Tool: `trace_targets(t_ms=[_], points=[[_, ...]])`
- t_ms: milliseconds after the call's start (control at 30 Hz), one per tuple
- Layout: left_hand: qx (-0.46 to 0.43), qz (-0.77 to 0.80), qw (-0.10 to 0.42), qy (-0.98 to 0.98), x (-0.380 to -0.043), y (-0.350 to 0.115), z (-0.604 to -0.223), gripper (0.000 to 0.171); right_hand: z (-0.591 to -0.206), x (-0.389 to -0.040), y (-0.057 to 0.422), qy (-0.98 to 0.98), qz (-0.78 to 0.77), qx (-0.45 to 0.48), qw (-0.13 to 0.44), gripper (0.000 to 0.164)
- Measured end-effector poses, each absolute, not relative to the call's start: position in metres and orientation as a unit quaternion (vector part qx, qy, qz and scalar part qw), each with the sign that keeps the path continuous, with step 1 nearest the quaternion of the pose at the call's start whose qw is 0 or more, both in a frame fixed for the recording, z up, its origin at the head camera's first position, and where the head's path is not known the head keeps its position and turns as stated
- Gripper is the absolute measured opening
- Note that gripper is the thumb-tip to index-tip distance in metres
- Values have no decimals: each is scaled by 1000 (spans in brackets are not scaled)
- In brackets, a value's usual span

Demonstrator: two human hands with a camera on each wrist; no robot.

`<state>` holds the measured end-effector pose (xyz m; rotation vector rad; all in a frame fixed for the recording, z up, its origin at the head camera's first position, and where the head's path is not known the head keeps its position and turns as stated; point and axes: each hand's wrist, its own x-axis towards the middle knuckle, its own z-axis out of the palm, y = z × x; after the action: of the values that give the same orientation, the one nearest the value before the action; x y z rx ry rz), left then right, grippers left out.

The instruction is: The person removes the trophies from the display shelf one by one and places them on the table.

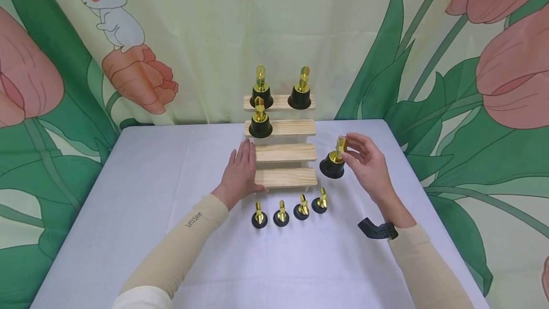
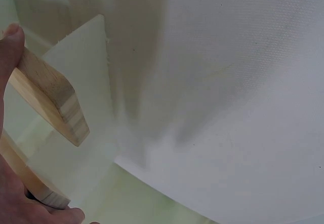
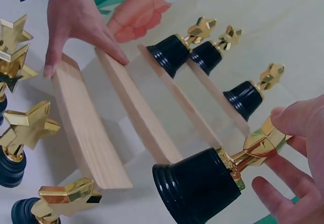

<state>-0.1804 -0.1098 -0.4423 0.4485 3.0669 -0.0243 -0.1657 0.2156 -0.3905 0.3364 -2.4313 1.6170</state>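
My right hand (image 1: 368, 166) pinches a gold star trophy (image 1: 332, 166) by its star, between thumb and fingers. Its black cup-shaped base is tilted and held off the table, right of a tiered wooden display rack (image 1: 285, 153). At the rack's left end, my left hand (image 1: 241, 171) grips the two lower boards, thumb at the front of the lowest and fingers reaching back. In the left wrist view the thumb (image 2: 12, 41) touches a board end. Two trophies stand on the top board, one of them the right trophy (image 1: 300, 90); another trophy (image 1: 260, 120) stands on the second board's left end.
Several more star trophies (image 1: 281, 216) stand in a row on the white-covered table (image 1: 180, 170), in front of the rack. A printed curtain (image 1: 214, 51) hangs behind. A black strap (image 1: 377, 229) sticks out from my right wrist.
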Motion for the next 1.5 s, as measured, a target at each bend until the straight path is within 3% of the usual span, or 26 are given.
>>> trace_targets(t_ms=[1267, 1500], points=[[144, -2, 26, 989, -179, -109, -440, 139, -444, -140, 238, -839, 536, 59, 72, 51], [153, -2, 6, 988, -179, -109, -441, 139, -453, -136, 241, -835, 544, 61, 60, 51]])
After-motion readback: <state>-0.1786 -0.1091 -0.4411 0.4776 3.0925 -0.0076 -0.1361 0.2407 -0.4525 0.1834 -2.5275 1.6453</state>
